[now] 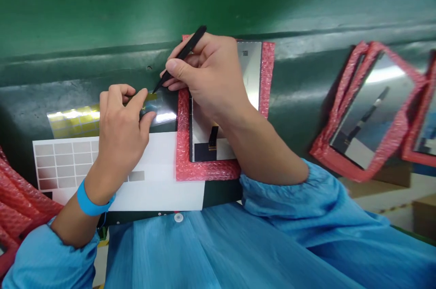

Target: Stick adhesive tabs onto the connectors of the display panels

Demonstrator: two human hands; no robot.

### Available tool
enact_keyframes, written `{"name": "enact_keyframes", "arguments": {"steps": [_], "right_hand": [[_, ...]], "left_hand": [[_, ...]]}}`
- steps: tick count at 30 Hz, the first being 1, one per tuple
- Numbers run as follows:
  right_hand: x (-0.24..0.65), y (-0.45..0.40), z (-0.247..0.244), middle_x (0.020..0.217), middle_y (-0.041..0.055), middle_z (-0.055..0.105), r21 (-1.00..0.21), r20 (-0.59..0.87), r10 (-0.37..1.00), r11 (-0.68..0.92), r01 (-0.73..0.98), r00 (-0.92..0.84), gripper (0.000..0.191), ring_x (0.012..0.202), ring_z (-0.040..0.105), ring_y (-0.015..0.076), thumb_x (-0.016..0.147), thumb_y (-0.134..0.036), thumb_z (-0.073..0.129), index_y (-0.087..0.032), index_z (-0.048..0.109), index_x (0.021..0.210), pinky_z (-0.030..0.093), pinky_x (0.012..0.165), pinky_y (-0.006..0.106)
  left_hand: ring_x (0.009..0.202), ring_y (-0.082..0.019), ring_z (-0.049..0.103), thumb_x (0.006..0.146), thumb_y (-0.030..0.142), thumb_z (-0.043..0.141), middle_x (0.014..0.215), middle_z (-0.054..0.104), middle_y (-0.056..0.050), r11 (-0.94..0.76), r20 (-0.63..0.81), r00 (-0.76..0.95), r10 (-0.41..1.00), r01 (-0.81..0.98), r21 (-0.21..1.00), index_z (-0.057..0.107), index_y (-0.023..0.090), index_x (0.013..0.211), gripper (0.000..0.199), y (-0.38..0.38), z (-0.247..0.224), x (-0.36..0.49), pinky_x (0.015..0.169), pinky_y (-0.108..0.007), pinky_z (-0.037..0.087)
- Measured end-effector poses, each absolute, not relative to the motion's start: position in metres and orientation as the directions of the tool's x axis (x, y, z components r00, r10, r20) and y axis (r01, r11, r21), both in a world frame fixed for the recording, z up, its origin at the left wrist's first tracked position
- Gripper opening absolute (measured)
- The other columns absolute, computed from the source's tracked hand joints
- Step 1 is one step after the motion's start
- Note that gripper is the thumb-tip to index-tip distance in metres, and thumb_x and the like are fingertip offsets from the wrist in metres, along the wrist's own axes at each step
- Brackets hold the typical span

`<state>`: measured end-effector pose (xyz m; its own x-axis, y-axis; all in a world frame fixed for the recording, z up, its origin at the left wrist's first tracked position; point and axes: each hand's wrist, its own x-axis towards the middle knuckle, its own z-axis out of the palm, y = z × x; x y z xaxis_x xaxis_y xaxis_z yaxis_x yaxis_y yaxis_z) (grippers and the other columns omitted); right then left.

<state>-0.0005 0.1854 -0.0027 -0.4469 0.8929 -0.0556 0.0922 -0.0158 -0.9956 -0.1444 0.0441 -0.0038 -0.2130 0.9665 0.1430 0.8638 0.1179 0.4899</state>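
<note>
My right hand [216,77] grips slim black tweezers [191,46] between thumb and fingers. Their pointed tip reaches down to a small yellow sticker near my left fingertips. My left hand [121,127] is closed at the edge of a clear sheet of yellow stickers [73,121], thumb and forefinger curled around its right part; some fingers are hidden. Beneath my right hand and wrist lies a display panel [252,68] with a short black flex cable [213,137], resting on pink bubble wrap [183,152]. My right forearm covers part of the panel.
A white sheet with grey labels [163,157] lies under my left wrist. More pink bubble wrap [23,198] is piled at left. To the right, another panel [374,102] sits in pink wrap near the green bench's edge, with cardboard boxes [395,175] below.
</note>
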Motion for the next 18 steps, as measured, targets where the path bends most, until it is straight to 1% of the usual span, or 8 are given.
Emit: {"name": "enact_keyframes", "arguments": {"steps": [3,7,9,10,12,14,16,18], "right_hand": [[-0.004,0.187,-0.003,0.073,-0.0021,0.075,-0.995,-0.061,0.894,-0.021,0.094,-0.443,0.021,0.062,0.075,0.0131,0.093,-0.017,0.085,-0.022,0.068,0.083,0.061,0.054,0.019],[-0.005,0.187,-0.008,0.074,-0.0036,0.076,-0.998,-0.015,0.901,0.013,0.062,-0.433,0.022,0.060,0.074,0.0136,0.095,-0.020,0.083,-0.024,0.066,0.082,0.060,0.053,0.022],[-0.005,0.186,-0.011,0.076,-0.0039,0.077,-0.999,-0.008,0.901,0.012,0.044,-0.433,0.022,0.061,0.074,0.0140,0.095,-0.028,0.085,-0.025,0.065,0.084,0.061,0.055,0.024],[-0.005,0.186,-0.012,0.076,-0.0039,0.077,-0.999,-0.002,0.901,0.012,0.030,-0.434,0.025,0.061,0.074,0.0142,0.094,-0.035,0.086,-0.025,0.065,0.085,0.062,0.056,0.025],[-0.004,0.187,-0.014,0.076,-0.0039,0.077,-1.000,0.014,0.896,0.013,-0.006,-0.444,0.037,0.060,0.074,0.0148,0.088,-0.053,0.089,-0.025,0.065,0.084,0.061,0.054,0.026],[-0.004,0.188,-0.013,0.074,-0.0039,0.077,-0.999,0.030,0.890,0.008,-0.049,-0.455,0.049,0.059,0.073,0.0149,0.081,-0.067,0.089,-0.026,0.064,0.083,0.060,0.053,0.026],[-0.001,0.189,-0.009,0.073,-0.0046,0.076,-0.996,0.037,0.886,-0.006,-0.090,-0.462,0.053,0.059,0.073,0.0142,0.078,-0.071,0.089,-0.026,0.062,0.083,0.059,0.051,0.024],[0.006,0.188,-0.002,0.075,-0.0050,0.077,-0.991,0.043,0.888,-0.021,-0.134,-0.458,0.051,0.060,0.073,0.0130,0.079,-0.068,0.090,-0.026,0.062,0.086,0.059,0.052,0.023]], "left_hand": [[0.115,-0.032,0.058,0.097,0.027,0.073,0.127,0.062,-0.011,0.120,0.138,-0.215,0.967,0.857,0.501,0.072,0.028,0.128,0.031,0.045,-0.003,-0.145,0.103,-0.054,0.053],[0.116,-0.033,0.058,0.097,0.028,0.073,0.127,0.062,-0.011,0.126,0.119,-0.217,0.969,0.846,0.518,0.073,0.029,0.128,0.031,0.046,-0.001,-0.147,0.105,-0.054,0.052],[0.117,-0.033,0.058,0.097,0.028,0.075,0.127,0.063,-0.012,0.135,0.109,-0.223,0.969,0.843,0.521,0.074,0.028,0.129,0.032,0.047,0.000,-0.148,0.105,-0.053,0.053],[0.118,-0.033,0.058,0.096,0.028,0.076,0.127,0.063,-0.012,0.139,0.108,-0.226,0.968,0.843,0.520,0.075,0.028,0.129,0.033,0.047,0.000,-0.148,0.105,-0.053,0.053],[0.120,-0.033,0.058,0.096,0.029,0.076,0.127,0.064,-0.012,0.139,0.113,-0.229,0.967,0.844,0.517,0.075,0.027,0.130,0.034,0.048,0.001,-0.149,0.106,-0.052,0.053],[0.120,-0.032,0.059,0.096,0.029,0.077,0.126,0.064,-0.012,0.132,0.127,-0.228,0.965,0.846,0.517,0.076,0.029,0.129,0.033,0.048,0.000,-0.150,0.106,-0.052,0.053],[0.117,-0.032,0.060,0.095,0.030,0.078,0.124,0.065,-0.010,0.126,0.145,-0.230,0.962,0.849,0.513,0.076,0.031,0.128,0.033,0.049,-0.001,-0.151,0.105,-0.052,0.054],[0.115,-0.032,0.061,0.093,0.030,0.080,0.124,0.066,-0.010,0.120,0.165,-0.230,0.959,0.859,0.499,0.077,0.031,0.129,0.036,0.051,-0.003,-0.154,0.103,-0.052,0.054]]}}
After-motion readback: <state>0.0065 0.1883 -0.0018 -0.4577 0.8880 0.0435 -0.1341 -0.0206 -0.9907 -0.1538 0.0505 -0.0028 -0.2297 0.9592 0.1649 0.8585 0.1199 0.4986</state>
